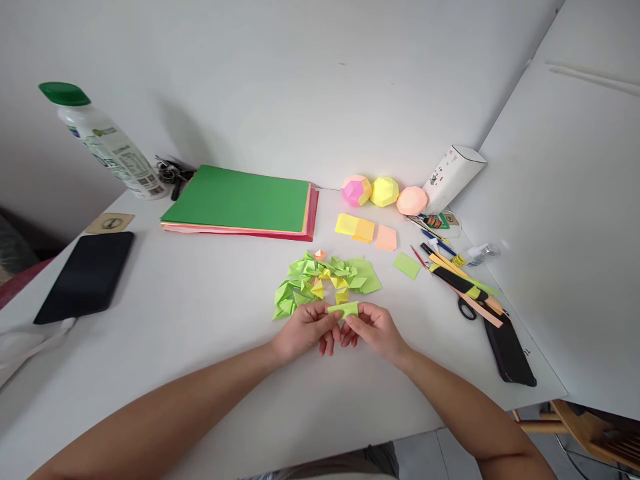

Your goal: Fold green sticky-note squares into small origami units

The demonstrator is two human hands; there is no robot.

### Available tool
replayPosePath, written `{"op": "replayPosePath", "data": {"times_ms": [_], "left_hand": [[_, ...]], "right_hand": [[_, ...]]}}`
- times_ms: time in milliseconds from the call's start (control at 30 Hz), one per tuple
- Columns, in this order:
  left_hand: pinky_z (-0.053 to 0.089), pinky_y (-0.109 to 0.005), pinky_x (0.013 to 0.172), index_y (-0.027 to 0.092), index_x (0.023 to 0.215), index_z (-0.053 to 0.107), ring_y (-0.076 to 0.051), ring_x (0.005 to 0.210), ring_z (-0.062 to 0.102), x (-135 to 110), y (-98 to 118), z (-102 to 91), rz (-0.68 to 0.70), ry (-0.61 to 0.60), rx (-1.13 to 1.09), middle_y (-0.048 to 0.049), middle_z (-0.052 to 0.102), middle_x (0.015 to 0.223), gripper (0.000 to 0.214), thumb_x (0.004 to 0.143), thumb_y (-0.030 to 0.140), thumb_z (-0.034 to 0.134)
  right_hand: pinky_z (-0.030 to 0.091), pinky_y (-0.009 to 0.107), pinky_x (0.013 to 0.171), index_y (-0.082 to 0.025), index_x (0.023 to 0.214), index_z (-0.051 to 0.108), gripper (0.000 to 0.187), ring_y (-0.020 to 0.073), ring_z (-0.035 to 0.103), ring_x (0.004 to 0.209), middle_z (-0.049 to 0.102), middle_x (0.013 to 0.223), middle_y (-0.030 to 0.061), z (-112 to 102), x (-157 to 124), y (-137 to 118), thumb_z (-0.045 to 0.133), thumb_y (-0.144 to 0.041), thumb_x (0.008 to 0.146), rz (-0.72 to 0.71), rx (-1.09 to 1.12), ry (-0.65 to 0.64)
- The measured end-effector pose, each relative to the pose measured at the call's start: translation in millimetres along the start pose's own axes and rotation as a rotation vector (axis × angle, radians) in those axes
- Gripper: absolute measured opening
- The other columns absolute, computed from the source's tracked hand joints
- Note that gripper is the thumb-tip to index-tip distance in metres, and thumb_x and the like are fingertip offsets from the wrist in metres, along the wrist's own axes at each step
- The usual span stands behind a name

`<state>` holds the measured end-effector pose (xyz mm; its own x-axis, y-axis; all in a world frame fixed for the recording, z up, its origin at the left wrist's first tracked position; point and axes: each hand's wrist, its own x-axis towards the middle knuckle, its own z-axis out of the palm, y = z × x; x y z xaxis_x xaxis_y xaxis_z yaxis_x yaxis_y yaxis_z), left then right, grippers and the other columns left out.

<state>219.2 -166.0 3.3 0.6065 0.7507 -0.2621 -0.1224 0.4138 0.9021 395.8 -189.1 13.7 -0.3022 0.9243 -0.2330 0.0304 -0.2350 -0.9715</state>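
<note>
Between my two hands is a small folded piece of light green paper [344,309], raised a little over the white table. My left hand [313,325] pinches its left end between thumb and fingers. At its right end my right hand [376,328] grips it the same way. Just beyond the hands lies a heap of folded green paper pieces [295,287], with several yellow folded pieces [341,295] and a small orange one [319,255] among them. Flat green paper sheets [367,277] lie at the right of the heap.
Behind stand paper balls [385,191] and a white box [454,177]. Yellow sticky notes [355,227], a green note [407,265], a cutter knife [457,281] and a black phone [510,350] lie rightward. Leftward are coloured sheets [240,200], a bottle [113,147] and a tablet [85,277].
</note>
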Motion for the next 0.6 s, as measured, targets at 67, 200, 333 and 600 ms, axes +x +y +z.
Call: {"op": "replayPosePath", "data": {"times_ms": [67, 200, 333, 600], "left_hand": [[0.043, -0.019, 0.036, 0.014, 0.07, 0.053, -0.009, 0.04, 0.057, 0.2, -0.2, -0.2, 0.001, -0.004, 0.0, 0.0002, 0.063, 0.059, 0.031, 0.081, 0.043, 0.055], [0.043, -0.019, 0.036, 0.014, 0.07, 0.053, -0.009, 0.04, 0.057, -0.3, 0.3, 0.2, -0.01, 0.0, 0.003, 0.0003, 0.063, 0.059, 0.031, 0.08, 0.044, 0.056], [0.043, -0.019, 0.036, 0.015, 0.07, 0.053, -0.01, 0.04, 0.057, -1.1, 1.0, 0.6, -0.013, 0.001, 0.015, 0.0004, 0.063, 0.059, 0.031, 0.08, 0.044, 0.055], [0.043, -0.019, 0.037, 0.015, 0.073, 0.053, -0.01, 0.041, 0.058, -1.0, -0.4, -0.4, -0.015, 0.001, 0.038, -0.0001, 0.064, 0.06, 0.031, 0.08, 0.045, 0.055]], "right_hand": [[0.047, 0.025, 0.05, -0.015, 0.078, 0.053, 0.026, 0.016, 0.065, 0.057, 0.067, 0.068, 0.0039, 0.1, 0.1, 0.2, 0.058, -0.04, 0.081, 0.008, 0.001, 0.0], [0.047, 0.024, 0.048, -0.015, 0.076, 0.052, 0.028, 0.0162, 0.065, 0.055, 0.067, 0.067, 0.004, 0.7, 0.2, -0.1, 0.058, -0.042, 0.08, 0.034, 0.013, 0.012], [0.047, 0.024, 0.047, -0.015, 0.075, 0.052, 0.029, 0.0161, 0.065, 0.053, 0.066, 0.066, 0.0036, 1.3, -0.2, -0.1, 0.058, -0.042, 0.08, 0.045, 0.018, 0.027], [0.046, 0.024, 0.044, -0.014, 0.074, 0.053, 0.03, 0.0158, 0.064, 0.049, 0.066, 0.065, 0.0033, 1.2, -0.7, 0.8, 0.059, -0.044, 0.078, 0.057, 0.027, 0.04]]}}
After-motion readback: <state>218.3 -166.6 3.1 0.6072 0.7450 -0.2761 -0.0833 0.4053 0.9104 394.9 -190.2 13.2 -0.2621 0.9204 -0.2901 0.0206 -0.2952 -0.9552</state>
